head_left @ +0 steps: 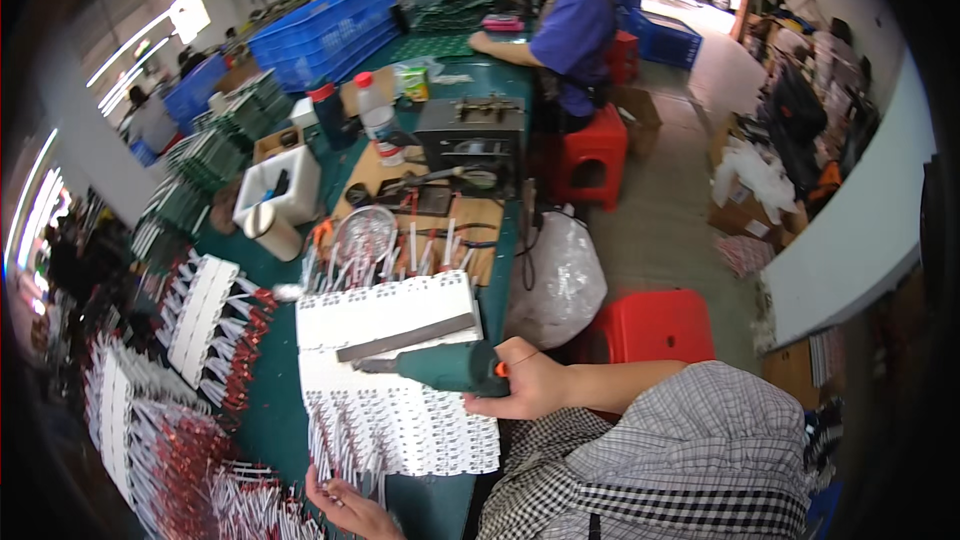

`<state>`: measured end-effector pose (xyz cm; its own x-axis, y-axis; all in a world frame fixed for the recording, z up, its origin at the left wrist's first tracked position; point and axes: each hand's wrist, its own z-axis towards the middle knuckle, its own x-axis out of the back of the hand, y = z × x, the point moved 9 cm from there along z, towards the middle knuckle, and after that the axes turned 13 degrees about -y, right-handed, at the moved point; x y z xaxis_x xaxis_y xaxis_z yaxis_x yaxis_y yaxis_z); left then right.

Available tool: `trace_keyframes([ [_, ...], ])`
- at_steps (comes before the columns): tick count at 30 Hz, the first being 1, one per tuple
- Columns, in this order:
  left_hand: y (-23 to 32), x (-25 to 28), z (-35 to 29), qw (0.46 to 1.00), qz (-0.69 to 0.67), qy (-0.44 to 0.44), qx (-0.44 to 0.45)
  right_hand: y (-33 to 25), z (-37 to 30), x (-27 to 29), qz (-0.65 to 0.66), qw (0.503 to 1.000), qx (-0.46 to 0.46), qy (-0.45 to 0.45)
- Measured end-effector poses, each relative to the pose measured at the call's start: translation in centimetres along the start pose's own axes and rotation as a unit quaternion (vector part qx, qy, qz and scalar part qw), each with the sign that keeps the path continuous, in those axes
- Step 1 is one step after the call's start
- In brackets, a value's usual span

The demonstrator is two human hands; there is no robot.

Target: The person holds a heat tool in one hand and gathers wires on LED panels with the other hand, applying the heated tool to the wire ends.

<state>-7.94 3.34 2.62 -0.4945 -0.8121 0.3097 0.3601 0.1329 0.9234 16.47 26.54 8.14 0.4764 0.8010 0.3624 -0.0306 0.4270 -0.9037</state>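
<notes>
My right hand (pixel 530 380) grips a dark green hand tool (pixel 450 368) with a narrow tip at its left end and an orange part by my fingers. The tool lies over a white panel (pixel 400 325) of joined small boards with dark marks, close to a long dark grey strip (pixel 405 337). Below the tool, more of these boards hang toward me in rows (pixel 440 435). Thin white wires (pixel 345 445) run down from their left part. My left hand (pixel 350 512), palm up, has its curled fingers closed around the wire ends.
Stacks of wired white boards (pixel 200 320) with red-tipped leads fill the left side. Beyond are a white bin (pixel 280 185), a bottle (pixel 375 115), a grey metal box (pixel 470 130) and a blue crate (pixel 325 32). Red stools (pixel 655 325) stand right; a co-worker in purple (pixel 580 35) sits ahead.
</notes>
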Motion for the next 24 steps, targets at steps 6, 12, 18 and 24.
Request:
trace_keyframes([
  [6,0.6,1.1,1.5,0.992,0.08,0.0,-0.098,-4.1,3.4,0.6,0.049,0.997,0.065,-0.015],
  [12,0.9,0.9,0.4,0.999,0.029,-0.011,-0.029,-2.8,3.4,-1.9,0.115,0.991,0.074,0.0],
  [18,1.7,1.4,0.4,0.988,0.114,-0.004,-0.104,-2.8,2.8,-3.7,0.093,0.995,0.046,0.006],
  [24,3.7,0.3,0.3,0.978,0.121,-0.034,-0.166,-2.2,2.3,-3.8,0.072,0.997,0.003,0.007],
])
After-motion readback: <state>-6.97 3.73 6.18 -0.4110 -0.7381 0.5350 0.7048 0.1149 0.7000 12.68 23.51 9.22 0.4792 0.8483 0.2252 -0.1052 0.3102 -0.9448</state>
